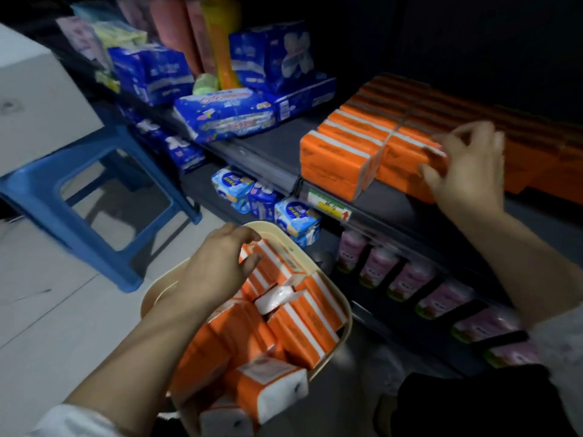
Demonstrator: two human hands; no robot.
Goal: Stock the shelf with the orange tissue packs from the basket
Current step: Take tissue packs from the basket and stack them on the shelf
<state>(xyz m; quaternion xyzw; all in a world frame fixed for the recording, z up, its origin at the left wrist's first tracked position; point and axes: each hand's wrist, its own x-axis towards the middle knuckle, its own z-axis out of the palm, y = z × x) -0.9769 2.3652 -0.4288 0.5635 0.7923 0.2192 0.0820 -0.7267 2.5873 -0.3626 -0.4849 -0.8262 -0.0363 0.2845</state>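
Head view, dim and smeared. Far right of shelf (271, 146) lost in shadow, orange row (356, 127) cut off there. Print on packs unreadable; likewise the shelf-edge tag (328, 205), green, yellow, red arrow. Round cream basket (157, 293) below, jumbled with soft wrapped blocks, orange with white stripes. Left hand (217, 263) curled round the top pack (277, 266) in it. Right hand (467, 165) pinching the front pack (403, 159) on the shelf.
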